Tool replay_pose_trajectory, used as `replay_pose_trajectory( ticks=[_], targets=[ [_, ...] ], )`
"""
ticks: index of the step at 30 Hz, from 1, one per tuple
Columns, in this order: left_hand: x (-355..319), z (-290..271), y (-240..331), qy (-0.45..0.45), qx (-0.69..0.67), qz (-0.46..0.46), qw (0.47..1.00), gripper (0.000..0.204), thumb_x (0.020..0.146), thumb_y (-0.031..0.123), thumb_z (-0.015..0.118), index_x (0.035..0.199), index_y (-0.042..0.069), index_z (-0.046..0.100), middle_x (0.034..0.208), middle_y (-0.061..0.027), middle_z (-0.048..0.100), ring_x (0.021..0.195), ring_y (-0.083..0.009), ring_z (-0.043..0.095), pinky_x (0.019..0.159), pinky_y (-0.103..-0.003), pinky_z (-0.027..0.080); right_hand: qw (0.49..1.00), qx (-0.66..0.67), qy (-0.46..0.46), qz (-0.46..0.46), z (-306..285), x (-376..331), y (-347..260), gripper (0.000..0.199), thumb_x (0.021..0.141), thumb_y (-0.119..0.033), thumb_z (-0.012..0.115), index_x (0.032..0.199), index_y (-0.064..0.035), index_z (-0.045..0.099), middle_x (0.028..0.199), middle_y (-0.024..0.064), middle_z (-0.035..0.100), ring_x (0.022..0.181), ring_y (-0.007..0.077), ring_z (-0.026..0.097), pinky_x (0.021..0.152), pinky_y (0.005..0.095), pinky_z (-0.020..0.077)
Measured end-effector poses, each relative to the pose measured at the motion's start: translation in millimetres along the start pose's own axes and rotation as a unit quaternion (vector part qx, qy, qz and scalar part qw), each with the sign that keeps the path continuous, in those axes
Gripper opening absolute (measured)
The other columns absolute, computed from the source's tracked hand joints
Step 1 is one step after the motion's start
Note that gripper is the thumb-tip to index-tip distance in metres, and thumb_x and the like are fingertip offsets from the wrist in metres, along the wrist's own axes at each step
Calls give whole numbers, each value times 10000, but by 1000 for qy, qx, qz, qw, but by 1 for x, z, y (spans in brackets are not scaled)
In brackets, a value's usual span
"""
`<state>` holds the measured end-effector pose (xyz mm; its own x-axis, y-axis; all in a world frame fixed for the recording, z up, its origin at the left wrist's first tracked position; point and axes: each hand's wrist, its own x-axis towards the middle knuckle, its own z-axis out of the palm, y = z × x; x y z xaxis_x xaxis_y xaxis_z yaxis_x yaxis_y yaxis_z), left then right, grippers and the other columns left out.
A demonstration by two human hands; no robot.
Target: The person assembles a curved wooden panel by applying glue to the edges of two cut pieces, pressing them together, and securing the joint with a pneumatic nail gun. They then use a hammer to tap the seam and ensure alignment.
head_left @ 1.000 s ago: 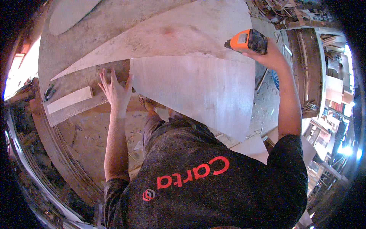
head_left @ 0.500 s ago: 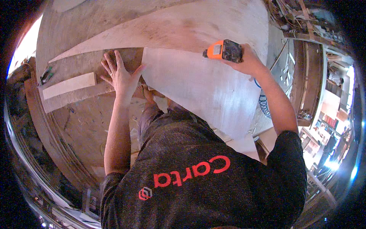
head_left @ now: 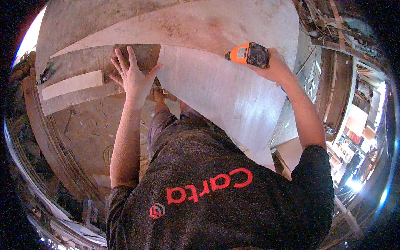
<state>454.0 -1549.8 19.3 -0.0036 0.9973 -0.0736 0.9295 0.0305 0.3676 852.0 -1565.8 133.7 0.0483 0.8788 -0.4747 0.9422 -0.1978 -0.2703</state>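
Note:
My right hand [head_left: 275,68] grips an orange and black nail gun [head_left: 251,55], its dark end cap facing up. The gun's nose points left, by the seam where a pale white sheet [head_left: 216,87] meets a long curved wooden panel [head_left: 196,27]. Whether the nose touches the wood, I cannot tell. My left hand [head_left: 135,79] is open, fingers spread over the brown board [head_left: 87,62], its thumb reaching toward the white sheet's left edge. A short pale curved strip [head_left: 73,85] lies on the board left of that hand.
Green-handled pliers [head_left: 46,73] lie at the board's far left edge. Scraps and sticks [head_left: 312,79] are scattered beyond the right side. A dark wooden frame [head_left: 331,91] stands farther right. Stacked timber [head_left: 54,141] runs along the left, beside the littered floor [head_left: 87,133].
The nail gun and my right hand have shifted slightly right in view. My left hand stays spread, a little higher in the picture. The whole view has turned slightly.

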Motion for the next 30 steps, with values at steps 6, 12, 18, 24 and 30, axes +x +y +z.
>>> replay_pose_trajectory(
  ticks=[6,12,18,24,30],
  targets=[
    [0,-5,2,-17,-17,-8,1000,1194,675,721,718,1564,138,174,1626,-197,13,1488,-428,-42,1093,-716,-26,998,-61,9,20,-7,-4,-20,559,688,-373,863,996,42,650,933,200,699,863,321,699,762,401,550],
    [-1,-4,2,-1,-15,-5,1000,1179,688,714,713,1565,139,174,1626,-195,15,1489,-424,-52,1094,-716,-21,996,-86,2,31,-12,-7,-37,495,713,-382,843,1000,-10,688,928,191,712,897,337,701,785,407,551],
    [0,-5,3,5,-19,2,1000,1182,686,712,717,1564,134,178,1627,-192,25,1490,-421,-45,1102,-704,-23,1000,-9,27,6,4,7,-4,598,688,-514,820,1031,-43,687,966,183,708,932,354,688,848,427,544],
    [-1,-8,5,-5,-11,-15,1000,1181,679,702,728,1559,120,196,1626,-193,25,1494,-407,-49,1104,-704,-15,998,-16,52,-18,3,13,-42,503,736,-385,848,1049,-29,682,954,127,705,880,222,678,823,360,531],
    [-1,-4,1,3,-29,-7,1000,1187,673,700,732,1557,112,201,1626,-196,16,1494,-403,-63,1089,-721,-28,999,3,2,-33,-3,20,-72,567,732,-429,847,1034,13,658,965,143,690,896,234,671,815,353,528]
  ],
)
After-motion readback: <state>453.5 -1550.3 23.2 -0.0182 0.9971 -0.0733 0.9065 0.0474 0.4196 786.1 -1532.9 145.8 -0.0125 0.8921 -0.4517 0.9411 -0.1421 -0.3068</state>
